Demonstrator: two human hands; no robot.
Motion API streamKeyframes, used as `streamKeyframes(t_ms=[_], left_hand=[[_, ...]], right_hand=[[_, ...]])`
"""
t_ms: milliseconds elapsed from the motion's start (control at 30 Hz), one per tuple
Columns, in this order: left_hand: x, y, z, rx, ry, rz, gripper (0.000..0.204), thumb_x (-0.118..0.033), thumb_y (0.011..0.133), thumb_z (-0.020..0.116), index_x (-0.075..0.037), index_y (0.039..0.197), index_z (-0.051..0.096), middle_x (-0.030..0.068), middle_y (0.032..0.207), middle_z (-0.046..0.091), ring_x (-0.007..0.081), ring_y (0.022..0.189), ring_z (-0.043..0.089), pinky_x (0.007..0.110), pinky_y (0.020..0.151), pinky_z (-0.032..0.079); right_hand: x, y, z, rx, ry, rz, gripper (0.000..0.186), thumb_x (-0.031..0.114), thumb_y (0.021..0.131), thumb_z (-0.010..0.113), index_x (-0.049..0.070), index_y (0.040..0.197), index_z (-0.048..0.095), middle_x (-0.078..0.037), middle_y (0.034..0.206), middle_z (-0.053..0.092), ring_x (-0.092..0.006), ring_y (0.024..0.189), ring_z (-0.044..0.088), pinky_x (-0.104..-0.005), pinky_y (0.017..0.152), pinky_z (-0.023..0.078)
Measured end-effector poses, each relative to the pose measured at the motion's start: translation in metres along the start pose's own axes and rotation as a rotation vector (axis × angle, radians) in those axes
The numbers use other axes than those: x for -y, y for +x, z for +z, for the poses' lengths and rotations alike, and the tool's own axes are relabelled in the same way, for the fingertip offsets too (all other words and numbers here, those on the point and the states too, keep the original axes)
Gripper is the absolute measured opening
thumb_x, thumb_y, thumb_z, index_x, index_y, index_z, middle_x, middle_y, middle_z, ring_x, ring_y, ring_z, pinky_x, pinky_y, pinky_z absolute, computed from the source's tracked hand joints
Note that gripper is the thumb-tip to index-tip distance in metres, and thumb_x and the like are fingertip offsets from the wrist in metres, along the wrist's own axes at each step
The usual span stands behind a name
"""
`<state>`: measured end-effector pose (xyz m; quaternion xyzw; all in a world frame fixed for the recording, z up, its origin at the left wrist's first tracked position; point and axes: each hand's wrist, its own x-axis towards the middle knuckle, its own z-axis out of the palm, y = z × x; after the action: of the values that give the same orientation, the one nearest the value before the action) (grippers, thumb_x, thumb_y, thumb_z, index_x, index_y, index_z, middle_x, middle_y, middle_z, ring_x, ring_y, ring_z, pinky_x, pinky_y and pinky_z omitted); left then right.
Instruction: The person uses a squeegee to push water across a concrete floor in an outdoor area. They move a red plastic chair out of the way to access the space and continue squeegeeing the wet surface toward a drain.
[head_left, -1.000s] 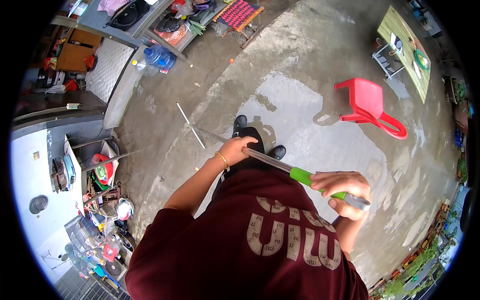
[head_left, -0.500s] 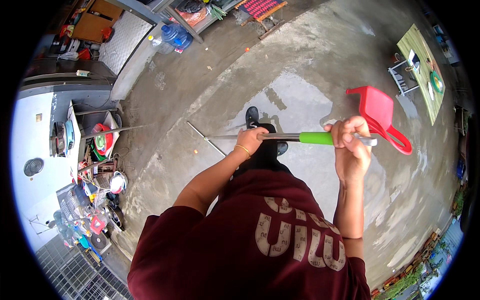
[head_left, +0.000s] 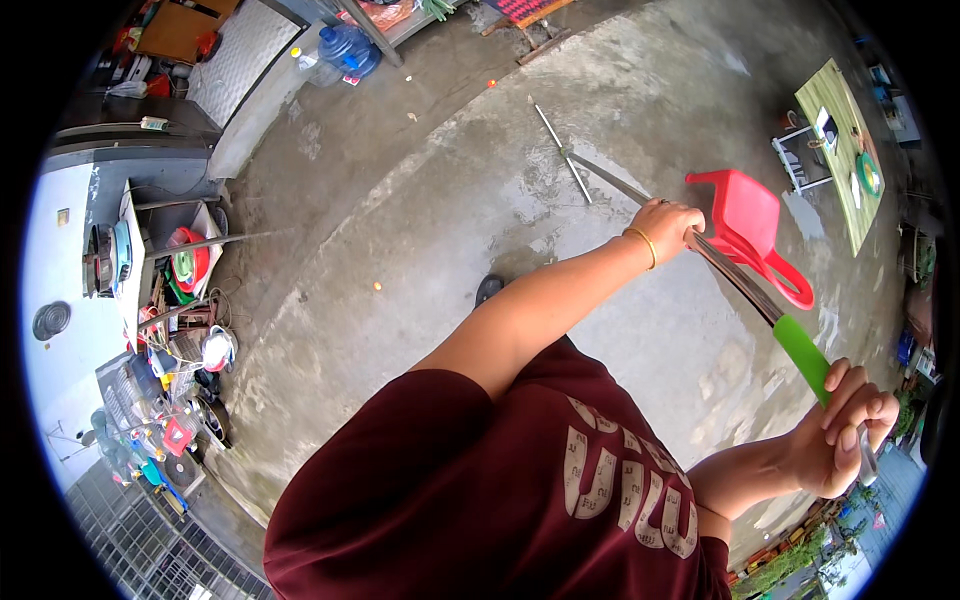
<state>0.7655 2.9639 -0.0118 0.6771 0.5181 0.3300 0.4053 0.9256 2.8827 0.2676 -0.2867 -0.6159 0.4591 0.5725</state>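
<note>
I hold a long-handled floor squeegee [head_left: 748, 284] with both hands. My left hand [head_left: 668, 224] is closed around the middle of its metal pole, beside a red plastic chair [head_left: 748, 212]. At the upper end, my right hand [head_left: 848, 430] is wrapped round the handle just past the green grip [head_left: 800, 352]. The pole slants away to the far left. Its thin straight blade [head_left: 562, 152] lies against the wet concrete floor [head_left: 420, 250], ahead of my one visible dark shoe [head_left: 489, 290].
A table [head_left: 838, 130] with a green round item stands at far right. Blue water bottle [head_left: 348, 50] sits by the doorway at far left. Basins and household clutter [head_left: 190, 265] line the left wall. Plants [head_left: 790, 565] edge the lower right.
The squeegee blade has moved away from me and to the right across the floor. My left hand has reached forward right; my right hand has swung right and down toward me.
</note>
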Motion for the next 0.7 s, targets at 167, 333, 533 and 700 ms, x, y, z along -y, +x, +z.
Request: streamKeyframes(t_ms=[167,333,533,700], left_hand=[[-0.01,-0.041,-0.039,0.006,0.063,0.079,0.011,-0.011,0.086,0.06,-0.016,0.095,0.062,0.0009,0.09,0.067,0.0208,0.093,0.062,0.036,0.087,0.038],[0.033,-0.155,-0.086,0.059,0.14,-0.134,0.014,-0.012,0.086,0.058,-0.015,0.098,0.063,0.0052,0.094,0.068,0.0236,0.092,0.063,0.038,0.086,0.042],[0.104,-0.312,-0.113,0.14,0.196,-0.586,0.015,-0.02,0.086,0.056,-0.012,0.092,0.067,0.0128,0.09,0.068,0.0338,0.085,0.064,0.04,0.076,0.051],[0.125,-0.364,-0.09,0.274,0.36,-1.02,0.026,-0.031,0.081,0.064,-0.014,0.1,0.068,0.0121,0.103,0.067,0.0328,0.098,0.063,0.043,0.083,0.051]], right_hand=[[0.028,-0.014,0.002,-0.116,0.203,-0.059,0.026,0.008,0.078,0.057,0.002,0.104,0.056,0.005,0.056,0.036,-0.009,0.057,0.035,-0.03,0.069,0.029],[-0.016,-0.027,0.037,-0.184,0.435,0.228,0.019,0.005,0.083,0.055,0.001,0.102,0.053,0.002,0.056,0.039,-0.0103,0.054,0.037,-0.0314,0.067,0.033],[-0.12,-0.065,0.111,0.05,0.588,0.645,0.015,0.006,0.08,0.056,0.001,0.094,0.057,-0.003,0.062,0.049,-0.0156,0.056,0.046,-0.0397,0.079,0.047],[-0.176,-0.073,0.132,0.501,0.532,0.925,0.013,0.0,0.084,0.058,0.003,0.097,0.06,-0.004,0.076,0.057,-0.0132,0.071,0.055,-0.0341,0.087,0.048]])
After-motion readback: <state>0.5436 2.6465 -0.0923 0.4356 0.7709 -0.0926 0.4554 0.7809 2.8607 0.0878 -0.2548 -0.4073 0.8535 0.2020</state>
